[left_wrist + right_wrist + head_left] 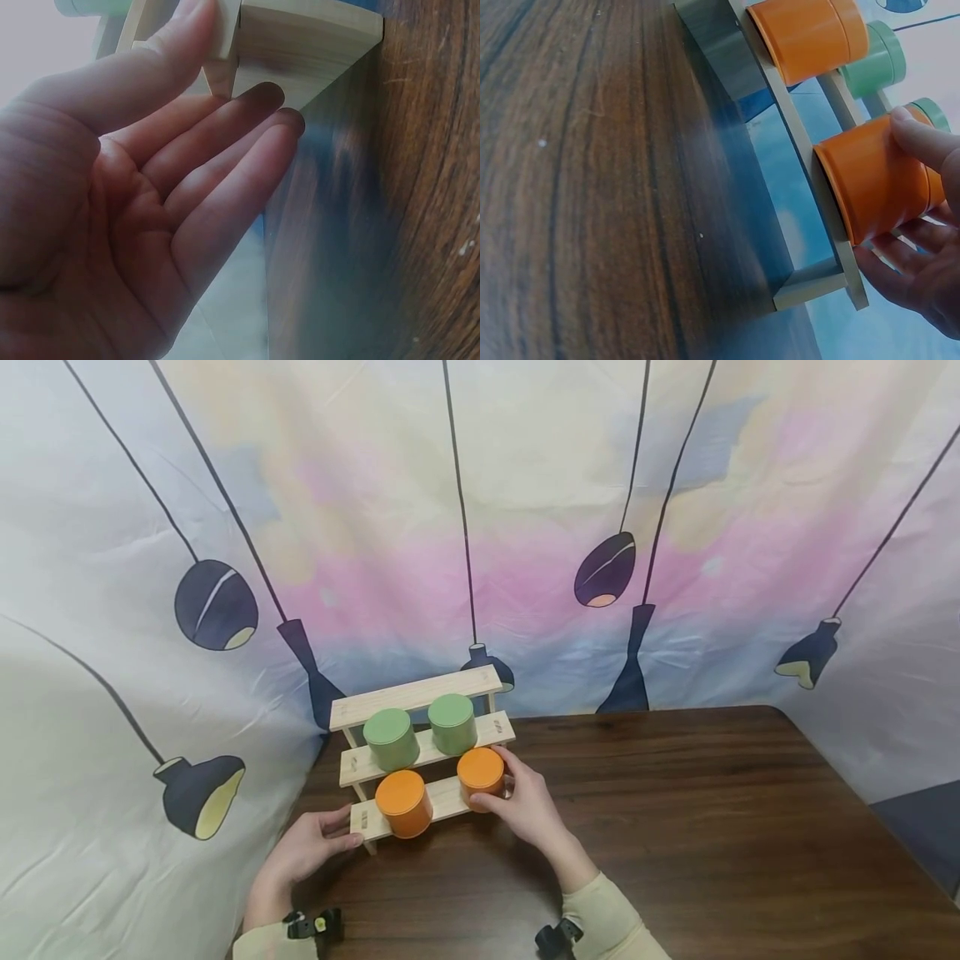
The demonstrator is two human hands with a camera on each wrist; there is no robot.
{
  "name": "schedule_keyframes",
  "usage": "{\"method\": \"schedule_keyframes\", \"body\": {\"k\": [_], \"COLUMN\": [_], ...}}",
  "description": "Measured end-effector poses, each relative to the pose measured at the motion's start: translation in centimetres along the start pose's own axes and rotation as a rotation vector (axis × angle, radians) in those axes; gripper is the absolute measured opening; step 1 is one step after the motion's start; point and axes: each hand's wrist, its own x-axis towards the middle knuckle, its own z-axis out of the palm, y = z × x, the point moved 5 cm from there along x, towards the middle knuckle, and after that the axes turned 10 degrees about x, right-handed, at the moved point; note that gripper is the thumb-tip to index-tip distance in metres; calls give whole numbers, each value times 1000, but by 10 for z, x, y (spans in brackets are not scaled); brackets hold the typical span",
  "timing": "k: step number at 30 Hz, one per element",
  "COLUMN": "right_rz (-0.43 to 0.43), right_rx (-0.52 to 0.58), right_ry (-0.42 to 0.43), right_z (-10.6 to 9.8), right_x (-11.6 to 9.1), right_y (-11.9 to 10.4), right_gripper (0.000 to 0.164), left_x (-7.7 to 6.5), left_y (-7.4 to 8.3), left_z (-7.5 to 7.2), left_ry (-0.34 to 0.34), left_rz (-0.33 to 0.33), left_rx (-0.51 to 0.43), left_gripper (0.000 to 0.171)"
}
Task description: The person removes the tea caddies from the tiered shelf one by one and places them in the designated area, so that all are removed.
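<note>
A three-step wooden rack (pixel 452 799) stands on the table. My right hand (pixel 529 802) holds the right orange tin (pixel 481 768) on the lowest step, thumb on its front and fingers around its far side. In the right wrist view this orange tin (pixel 874 180) sits at the board's edge, with fingertips low by its base. My left hand (pixel 305 849) grips the left end of that step; in the left wrist view the thumb (pixel 161 60) lies on the board's end and the other fingers extend beside the leg. Another orange tin (pixel 404 806) stands left on this step.
Two green tins, one on the left (pixel 392 741) and one on the right (pixel 452 725), stand on the middle step. The top step (pixel 416 695) is bare wood. A printed cloth (pixel 540 485) hangs behind the dark wooden table (pixel 675 827).
</note>
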Motion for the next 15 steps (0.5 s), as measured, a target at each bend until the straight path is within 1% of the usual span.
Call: {"method": "schedule_keyframes", "body": {"k": [5,10,15], "right_rz": [-8,21,48], "right_rx": [45,94,128], "right_ry": [-4,-21,-52], "right_z": [-2,-6,-14], "right_x": [2,2,2], "right_y": [1,4,4], "right_gripper": [82,82,83], "left_x": [1,1,1], "left_y": [-2,-3,-4], "left_z": [0,0,1], "left_ry": [1,-8,-12], "left_rz": [-1,-5,-25], "left_rx": [8,-4,3], "left_gripper": [77,77,78]}}
